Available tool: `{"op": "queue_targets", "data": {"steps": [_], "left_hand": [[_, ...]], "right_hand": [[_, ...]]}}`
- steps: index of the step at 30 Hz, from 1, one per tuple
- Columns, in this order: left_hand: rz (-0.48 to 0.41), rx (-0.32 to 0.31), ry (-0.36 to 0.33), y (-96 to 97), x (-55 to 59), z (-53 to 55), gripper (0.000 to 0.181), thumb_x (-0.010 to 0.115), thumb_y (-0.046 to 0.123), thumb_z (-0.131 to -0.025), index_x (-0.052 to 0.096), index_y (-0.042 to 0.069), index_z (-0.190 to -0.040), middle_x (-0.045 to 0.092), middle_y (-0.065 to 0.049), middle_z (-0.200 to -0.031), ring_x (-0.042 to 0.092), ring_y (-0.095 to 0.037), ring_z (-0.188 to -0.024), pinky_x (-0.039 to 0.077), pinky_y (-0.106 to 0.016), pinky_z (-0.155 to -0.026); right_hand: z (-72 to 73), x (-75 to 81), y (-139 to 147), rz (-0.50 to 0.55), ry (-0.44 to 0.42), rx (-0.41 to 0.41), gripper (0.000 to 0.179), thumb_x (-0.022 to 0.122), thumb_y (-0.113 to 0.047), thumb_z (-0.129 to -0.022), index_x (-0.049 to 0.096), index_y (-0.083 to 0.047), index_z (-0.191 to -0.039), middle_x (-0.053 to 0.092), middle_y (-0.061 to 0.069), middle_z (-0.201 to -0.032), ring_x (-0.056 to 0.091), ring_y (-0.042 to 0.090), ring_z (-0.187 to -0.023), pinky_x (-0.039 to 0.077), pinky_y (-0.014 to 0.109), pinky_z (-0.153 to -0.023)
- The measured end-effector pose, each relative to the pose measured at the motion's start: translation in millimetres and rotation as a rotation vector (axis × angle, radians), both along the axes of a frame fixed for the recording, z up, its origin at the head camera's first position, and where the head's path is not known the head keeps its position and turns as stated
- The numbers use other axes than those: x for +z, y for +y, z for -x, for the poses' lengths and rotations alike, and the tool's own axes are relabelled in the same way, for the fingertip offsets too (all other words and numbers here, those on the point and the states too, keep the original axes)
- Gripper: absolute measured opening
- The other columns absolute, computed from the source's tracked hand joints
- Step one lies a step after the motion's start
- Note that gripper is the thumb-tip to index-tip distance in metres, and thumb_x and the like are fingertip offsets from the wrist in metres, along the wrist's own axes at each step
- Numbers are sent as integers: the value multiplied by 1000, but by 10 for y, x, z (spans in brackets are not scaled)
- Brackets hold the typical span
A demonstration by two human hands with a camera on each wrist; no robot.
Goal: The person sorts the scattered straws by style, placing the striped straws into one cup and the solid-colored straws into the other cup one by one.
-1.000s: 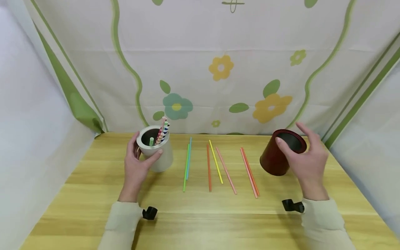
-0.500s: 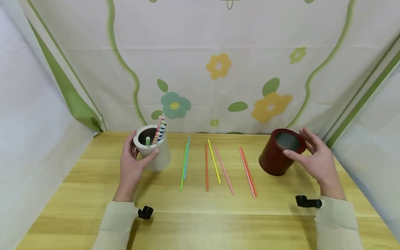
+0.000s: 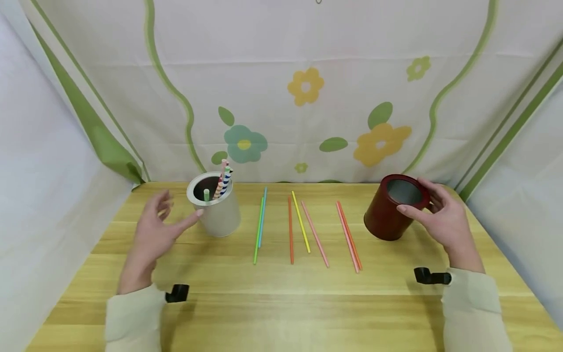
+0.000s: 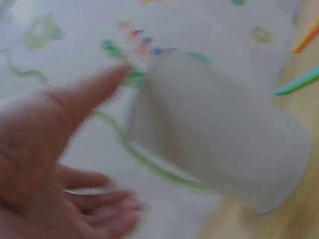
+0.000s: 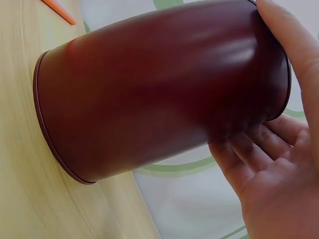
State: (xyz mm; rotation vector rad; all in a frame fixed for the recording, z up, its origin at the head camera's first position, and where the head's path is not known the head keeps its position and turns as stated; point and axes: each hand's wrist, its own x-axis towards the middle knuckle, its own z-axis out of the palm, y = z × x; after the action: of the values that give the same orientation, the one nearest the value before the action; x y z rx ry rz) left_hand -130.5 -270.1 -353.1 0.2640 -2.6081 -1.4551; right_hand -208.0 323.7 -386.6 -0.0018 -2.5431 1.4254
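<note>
The white cylindrical cup [image 3: 222, 220] stands upright at the back left of the table, with several striped straws [image 3: 223, 183] leaning in it. My left hand [image 3: 151, 234] is beside it on the left, fingers apart and holding nothing. Its thumb points toward the cup's near side; the left wrist view is blurred. Over on the right stands a dark red cup [image 3: 380, 217], and my right hand [image 3: 450, 225] holds it near the rim. In the right wrist view the thumb lies along one side of the cup and the fingers [image 5: 249, 149] curl against the other.
Between the cups lie thin coloured straws: a green one [image 3: 258, 234] with a blue one [image 3: 263, 215], red [image 3: 291, 232], yellow [image 3: 301, 220] and pink [image 3: 314, 234] ones, and an orange-and-pink pair [image 3: 348, 234]. A flowered cloth [image 3: 264, 88] hangs behind the wooden table [image 3: 281, 313].
My left hand has let go of the white cup and drawn back left. My right hand has shifted right and closed around the red cup's rim. The straws stay in place.
</note>
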Motion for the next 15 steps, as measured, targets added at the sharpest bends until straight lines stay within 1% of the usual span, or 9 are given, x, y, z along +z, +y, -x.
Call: {"op": "queue_targets", "data": {"steps": [1, 3, 4, 5, 8, 10, 12, 13, 15], "left_hand": [[30, -40, -73, -50, 41, -52, 105, 83, 53, -93, 27, 9, -171, 35, -21, -172, 36, -47, -156, 39, -66, -125], [90, -148, -202, -114, 97, -138, 95, 75, 59, -97, 37, 7, -166, 44, -22, -168, 44, -49, -151, 46, -67, -118], [106, -207, -240, -119, 109, -165, 89, 73, 59, -98, 43, 6, -164, 48, -22, -165, 49, -48, -149, 50, -67, -115], [124, -264, -250, -104, 106, -175, 82, 73, 56, -100, 50, 5, -159, 53, -22, -161, 53, -48, -146, 53, -64, -113], [141, -409, -229, 71, 44, -150, 64, 73, 45, -102, 62, 2, -148, 62, -22, -153, 60, -46, -140, 57, -60, -110], [133, -476, -189, 257, -26, -100, 55, 74, 37, -103, 67, -1, -142, 65, -23, -148, 61, -47, -139, 56, -59, -112], [150, -507, -151, 442, -99, -48, 50, 74, 33, -103, 69, -3, -138, 68, -24, -145, 61, -48, -139, 54, -60, -115], [166, -506, -129, 526, -134, -22, 50, 74, 32, -103, 69, -3, -138, 68, -24, -144, 61, -48, -139, 53, -61, -116], [189, -469, -87, 669, -197, 31, 50, 74, 29, -104, 67, -4, -140, 66, -26, -146, 59, -49, -140, 51, -62, -117]], "right_hand": [[0, 7, -3, -2, -7, -6, 87, 89, -30, -91, 45, -27, -165, 53, -17, -148, 52, -13, -121, 44, -3, -92], [0, 23, -13, -7, -19, -19, 88, 90, -33, -90, 45, -29, -165, 53, -16, -147, 52, -12, -120, 45, -4, -91], [3, 25, -18, -10, -23, -23, 88, 91, -33, -89, 45, -29, -165, 54, -16, -147, 52, -12, -120, 45, -4, -91], [8, 27, -24, -15, -25, -28, 88, 91, -34, -89, 45, -30, -165, 54, -16, -146, 52, -12, -119, 45, -4, -90], [34, 25, -44, -25, -25, -36, 89, 92, -36, -88, 46, -30, -164, 55, -14, -146, 52, -13, -118, 45, -4, -90], [55, 13, -67, -12, -20, -30, 90, 93, -34, -87, 47, -28, -164, 55, -15, -146, 53, -13, -118, 46, -3, -90], [71, -7, -98, 8, -15, -19, 90, 93, -31, -87, 47, -26, -164, 56, -16, -145, 54, -12, -118, 47, -3, -91], [75, -17, -115, 21, -12, -13, 90, 94, -29, -86, 48, -25, -163, 56, -17, -144, 54, -12, -118, 47, -2, -91], [79, -38, -139, 45, -7, -5, 90, 95, -25, -85, 49, -23, -163, 57, -19, -143, 56, -12, -118, 48, -1, -92]]}}
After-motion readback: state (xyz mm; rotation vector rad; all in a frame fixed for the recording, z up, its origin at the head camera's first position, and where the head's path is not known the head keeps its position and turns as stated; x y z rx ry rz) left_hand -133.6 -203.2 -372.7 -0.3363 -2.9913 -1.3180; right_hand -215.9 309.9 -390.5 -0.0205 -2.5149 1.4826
